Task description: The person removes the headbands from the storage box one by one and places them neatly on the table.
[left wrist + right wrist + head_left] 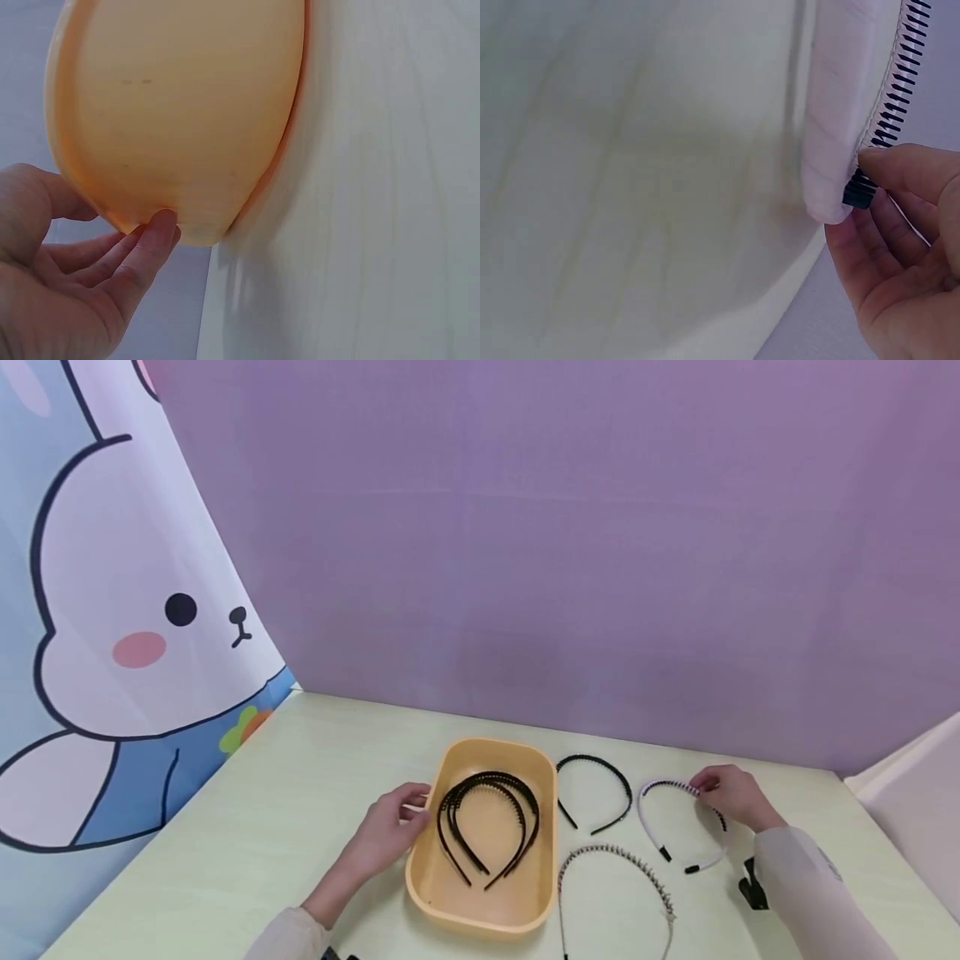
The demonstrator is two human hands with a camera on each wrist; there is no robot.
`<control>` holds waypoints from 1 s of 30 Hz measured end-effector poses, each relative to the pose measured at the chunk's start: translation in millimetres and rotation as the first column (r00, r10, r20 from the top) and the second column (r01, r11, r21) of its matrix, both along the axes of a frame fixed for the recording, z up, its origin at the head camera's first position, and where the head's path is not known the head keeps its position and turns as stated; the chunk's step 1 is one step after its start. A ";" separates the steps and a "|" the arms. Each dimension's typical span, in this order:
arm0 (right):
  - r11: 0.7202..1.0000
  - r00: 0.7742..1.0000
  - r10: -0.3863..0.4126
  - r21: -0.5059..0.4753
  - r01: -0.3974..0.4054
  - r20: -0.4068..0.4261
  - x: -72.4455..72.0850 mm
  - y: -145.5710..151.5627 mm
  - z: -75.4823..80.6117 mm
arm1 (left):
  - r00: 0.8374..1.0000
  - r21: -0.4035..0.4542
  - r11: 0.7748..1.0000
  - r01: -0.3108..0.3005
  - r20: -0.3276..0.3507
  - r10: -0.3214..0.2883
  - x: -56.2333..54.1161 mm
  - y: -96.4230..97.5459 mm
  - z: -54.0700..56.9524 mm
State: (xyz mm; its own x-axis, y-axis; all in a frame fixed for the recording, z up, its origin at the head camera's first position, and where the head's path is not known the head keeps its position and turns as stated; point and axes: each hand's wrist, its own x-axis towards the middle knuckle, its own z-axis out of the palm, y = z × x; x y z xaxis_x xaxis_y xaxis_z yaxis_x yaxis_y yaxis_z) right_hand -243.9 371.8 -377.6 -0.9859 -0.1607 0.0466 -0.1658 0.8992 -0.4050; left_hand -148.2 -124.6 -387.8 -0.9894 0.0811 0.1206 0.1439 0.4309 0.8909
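My left hand (390, 828) holds the left side of a light orange plastic tray (480, 929), its fingertips against the outer wall in the left wrist view. Several thin black headbands (534, 814) lie overlapping inside the tray. On the right, my right hand (731, 795) pinches the top curve of a pale pink-lilac headband (642, 810) with black comb teeth (897, 97) along its inner side. Its black-tipped ends point toward the front of the table. The right wrist view shows the thumb and fingers at either side of the band.
Between tray and right hand lies a black headband (624, 787). Nearer the front is a larger toothed headband (651, 875), close to the tray's right side. The pale table (225, 860) ends at a purple backdrop (525, 568). A rabbit-print cloth (112, 568) hangs at left.
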 end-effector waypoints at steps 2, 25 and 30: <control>1.000 1.000 -0.005 -0.008 0.005 0.008 0.1 -0.1 -0.3 | 1.000 -0.002 1.000 -0.005 0.001 0.005 0.1 0.2 0.1; 0.999 1.000 0.018 -0.028 -0.018 -0.017 15.5 -2.7 14.5 | 1.000 -0.001 1.000 0.012 0.002 -0.012 0.1 -0.9 -3.4; 0.998 0.999 0.027 -0.059 -0.029 -0.026 22.2 -9.4 23.4 | 1.000 -0.001 1.000 0.008 -0.004 -0.008 -1.0 0.3 -1.7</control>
State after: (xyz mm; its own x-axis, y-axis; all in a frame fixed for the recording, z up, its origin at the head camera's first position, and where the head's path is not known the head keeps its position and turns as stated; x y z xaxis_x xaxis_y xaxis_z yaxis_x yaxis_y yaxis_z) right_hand -221.6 362.5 -354.2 -0.9794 -0.1846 0.0815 -0.2014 0.8687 -0.4525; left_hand -149.2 -124.3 -389.4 -0.9882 0.0895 0.1242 0.1508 0.4305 0.8899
